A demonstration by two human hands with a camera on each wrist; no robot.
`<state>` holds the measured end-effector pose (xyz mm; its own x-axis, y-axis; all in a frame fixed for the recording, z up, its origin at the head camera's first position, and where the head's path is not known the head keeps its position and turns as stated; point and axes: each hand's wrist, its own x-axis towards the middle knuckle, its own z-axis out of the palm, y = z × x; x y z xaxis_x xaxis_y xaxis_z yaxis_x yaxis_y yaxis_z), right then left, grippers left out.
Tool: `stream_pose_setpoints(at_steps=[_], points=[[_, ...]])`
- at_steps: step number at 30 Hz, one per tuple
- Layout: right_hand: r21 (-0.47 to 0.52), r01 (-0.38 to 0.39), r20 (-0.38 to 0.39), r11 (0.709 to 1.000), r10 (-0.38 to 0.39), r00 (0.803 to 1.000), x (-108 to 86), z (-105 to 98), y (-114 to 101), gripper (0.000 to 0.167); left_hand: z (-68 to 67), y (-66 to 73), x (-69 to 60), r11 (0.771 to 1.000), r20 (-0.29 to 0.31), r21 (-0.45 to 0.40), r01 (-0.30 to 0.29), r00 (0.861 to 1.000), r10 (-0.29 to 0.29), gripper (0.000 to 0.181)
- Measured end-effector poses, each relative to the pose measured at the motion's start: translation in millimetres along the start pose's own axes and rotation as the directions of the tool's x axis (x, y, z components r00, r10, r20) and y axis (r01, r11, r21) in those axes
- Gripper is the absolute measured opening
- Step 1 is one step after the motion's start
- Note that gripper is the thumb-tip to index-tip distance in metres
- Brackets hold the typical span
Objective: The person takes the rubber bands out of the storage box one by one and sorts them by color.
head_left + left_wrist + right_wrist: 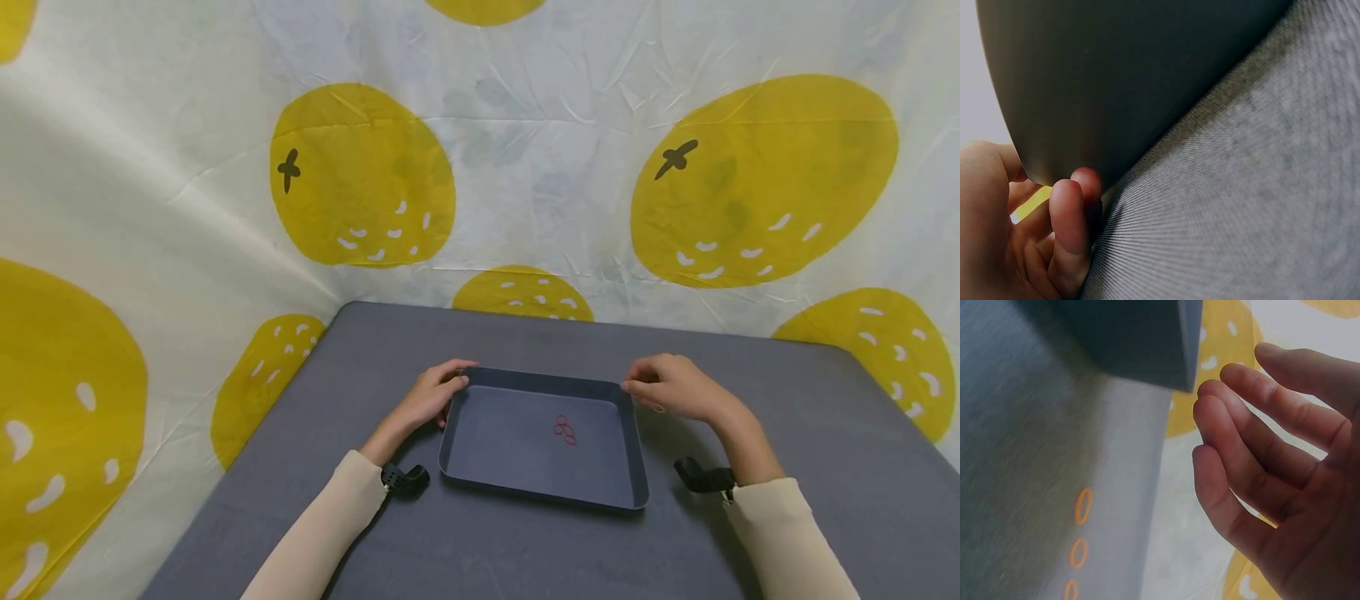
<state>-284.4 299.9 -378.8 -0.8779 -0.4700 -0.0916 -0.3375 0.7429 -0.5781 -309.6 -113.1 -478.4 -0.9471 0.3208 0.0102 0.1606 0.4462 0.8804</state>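
Note:
A shallow dark grey rectangular tray (536, 479) sits in front of me, with several thin red rings, like rubber bands (565, 430), lying inside. My left hand (429, 397) grips its far left corner, the thumb over the rim. In the left wrist view, fingertips (1067, 215) curl against the tray's outer wall (1116, 81). By the far right corner is my right hand (678, 387). In the right wrist view its fingers (1235, 428) are loosely bent, holding nothing, a little apart from the tray corner (1147, 344). Thin orange rings (1084, 506) lie in a row on the tabletop outside the tray.
The grey tabletop (525, 554) extends around the tray on all sides. A white cloth (540, 192) with large yellow fruit prints hangs behind and left of the table. Each wrist carries a black strapped device (405, 481).

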Motion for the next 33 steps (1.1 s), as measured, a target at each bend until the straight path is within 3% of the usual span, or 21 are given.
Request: stream_pose_setpoints(at_steps=[11,19,27,33], points=[[-0.039,0.059,-0.046,0.997,-0.061,0.997,23.5,0,-29,0.02,0.4,-2.5,0.3,1.0,-0.01,0.004,0.007,1.0,-0.007,0.038],[0.009,0.113,-0.051,0.994,-0.112,0.992,40.9,8,-48,0.018,0.4,-0.2,-1.2,1.0,-0.01,-0.004,0.009,1.0,-0.009,0.039],[0.036,0.127,-0.02,0.991,-0.127,0.992,53.9,20,-54,0.019,-1.7,-0.1,-1.2,1.0,0.011,0.002,0.016,1.0,-0.016,0.039],[0.052,0.113,-0.014,0.992,-0.112,0.994,53.2,22,-49,0.021,-0.4,-1.6,0.1,1.0,0.006,-0.013,0.003,1.0,-0.003,0.039]])
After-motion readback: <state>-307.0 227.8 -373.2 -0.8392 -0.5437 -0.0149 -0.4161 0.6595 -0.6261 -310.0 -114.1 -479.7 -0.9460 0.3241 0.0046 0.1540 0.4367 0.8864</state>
